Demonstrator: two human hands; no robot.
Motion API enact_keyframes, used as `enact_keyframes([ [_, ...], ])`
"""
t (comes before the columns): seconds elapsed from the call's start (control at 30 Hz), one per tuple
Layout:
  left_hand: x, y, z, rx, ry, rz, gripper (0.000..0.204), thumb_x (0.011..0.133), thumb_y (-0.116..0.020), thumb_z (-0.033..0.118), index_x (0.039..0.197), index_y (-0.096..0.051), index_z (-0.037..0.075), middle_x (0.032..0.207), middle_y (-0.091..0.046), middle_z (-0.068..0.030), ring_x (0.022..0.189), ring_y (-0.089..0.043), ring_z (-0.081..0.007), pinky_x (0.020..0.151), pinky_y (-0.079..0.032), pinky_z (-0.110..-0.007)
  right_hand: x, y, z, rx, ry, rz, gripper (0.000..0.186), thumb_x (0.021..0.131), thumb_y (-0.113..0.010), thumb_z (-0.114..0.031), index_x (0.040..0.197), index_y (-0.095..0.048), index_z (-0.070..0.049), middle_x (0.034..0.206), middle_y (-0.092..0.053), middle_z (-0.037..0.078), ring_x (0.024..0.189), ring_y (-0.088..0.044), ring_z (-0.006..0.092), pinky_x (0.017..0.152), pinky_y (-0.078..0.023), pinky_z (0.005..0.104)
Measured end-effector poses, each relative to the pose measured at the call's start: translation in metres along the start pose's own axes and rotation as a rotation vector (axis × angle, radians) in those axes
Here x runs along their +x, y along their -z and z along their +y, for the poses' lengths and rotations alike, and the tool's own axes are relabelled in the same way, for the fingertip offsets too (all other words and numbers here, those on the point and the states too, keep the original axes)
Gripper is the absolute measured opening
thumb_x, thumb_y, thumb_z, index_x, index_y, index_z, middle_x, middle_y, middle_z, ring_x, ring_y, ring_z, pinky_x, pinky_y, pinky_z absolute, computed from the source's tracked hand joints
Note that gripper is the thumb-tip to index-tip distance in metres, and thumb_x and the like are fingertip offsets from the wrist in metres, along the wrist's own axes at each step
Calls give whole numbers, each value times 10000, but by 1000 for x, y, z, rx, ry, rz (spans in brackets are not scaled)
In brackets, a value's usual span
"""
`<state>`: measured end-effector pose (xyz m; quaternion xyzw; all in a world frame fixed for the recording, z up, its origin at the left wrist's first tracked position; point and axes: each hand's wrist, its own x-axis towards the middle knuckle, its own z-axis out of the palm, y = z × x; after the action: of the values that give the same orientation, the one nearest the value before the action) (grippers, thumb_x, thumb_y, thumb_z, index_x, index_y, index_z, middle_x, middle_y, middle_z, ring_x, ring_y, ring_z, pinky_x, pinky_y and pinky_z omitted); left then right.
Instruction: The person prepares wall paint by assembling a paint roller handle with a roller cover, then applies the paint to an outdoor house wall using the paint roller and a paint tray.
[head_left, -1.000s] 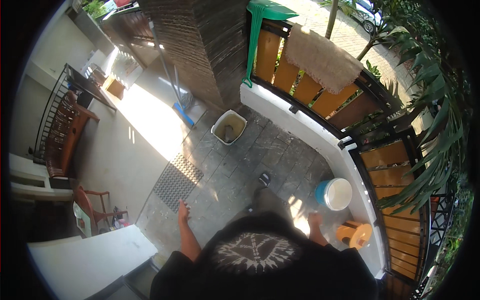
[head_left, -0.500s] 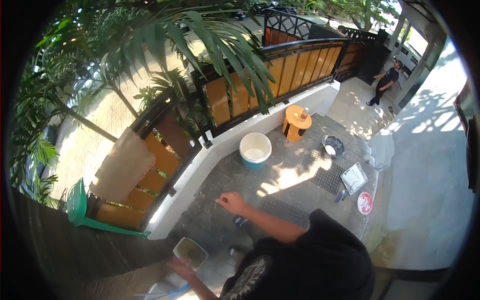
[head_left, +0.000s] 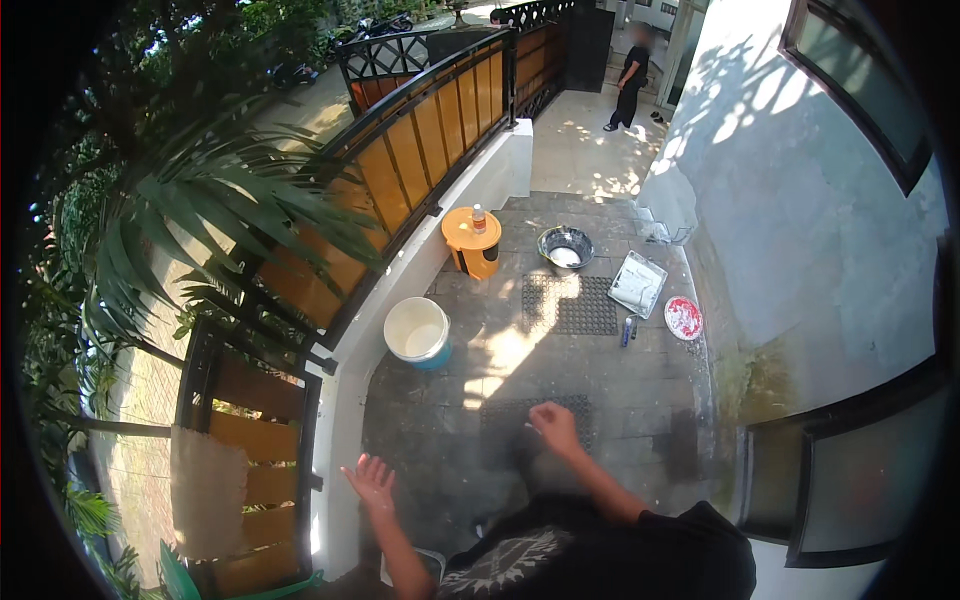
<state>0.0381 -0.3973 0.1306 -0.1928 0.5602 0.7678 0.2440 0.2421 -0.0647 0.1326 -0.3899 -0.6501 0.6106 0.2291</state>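
Note:
My left hand [head_left: 370,483] is raised over the paved floor near the low wall, its fingers spread and nothing in it. A pale square-rimmed container [head_left: 428,560] shows partly beneath my left forearm. My right hand [head_left: 555,428] hangs ahead of my body with its fingers curled in, and no object shows in it. Below it lies a dark textured mat [head_left: 497,415]. Nearest ahead of both hands, a white bucket with a blue lower part [head_left: 418,330] stands by the low wall. Neither hand touches any of these things.
An orange drum [head_left: 470,248] carries a bottle [head_left: 479,219]. Farther right are a black basin [head_left: 566,247] with white stuff inside, a second mat [head_left: 585,305], a white-smeared tray [head_left: 638,284], a brush-like tool [head_left: 627,331] and a red-and-white disc [head_left: 684,318]. A person [head_left: 630,80] stands far back.
My view has swung right and the things ahead sit farther left. My left hand has come up off the square container. My right hand stays curled.

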Motion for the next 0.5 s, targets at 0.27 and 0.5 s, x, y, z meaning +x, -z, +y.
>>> enact_keyframes([
  [0.27,69,-234,-12,170,53,-215,803,843,-264,735,1298,-414,90,1322,-417,-197,1219,-388,-352,983,-329,-520,136,76,-39,-134,-95,26,217,864,-620,-193,764,-611,0,668,-627,41,647,-579,94,605,-459,245],
  [0.5,92,-406,-6,263,34,-444,823,876,-177,703,1368,-340,64,1285,-447,-215,1196,-417,-347,932,-397,-488,228,112,-95,1,175,168,222,873,-610,-193,797,-609,15,731,-614,66,639,-571,114,601,-458,260],
])
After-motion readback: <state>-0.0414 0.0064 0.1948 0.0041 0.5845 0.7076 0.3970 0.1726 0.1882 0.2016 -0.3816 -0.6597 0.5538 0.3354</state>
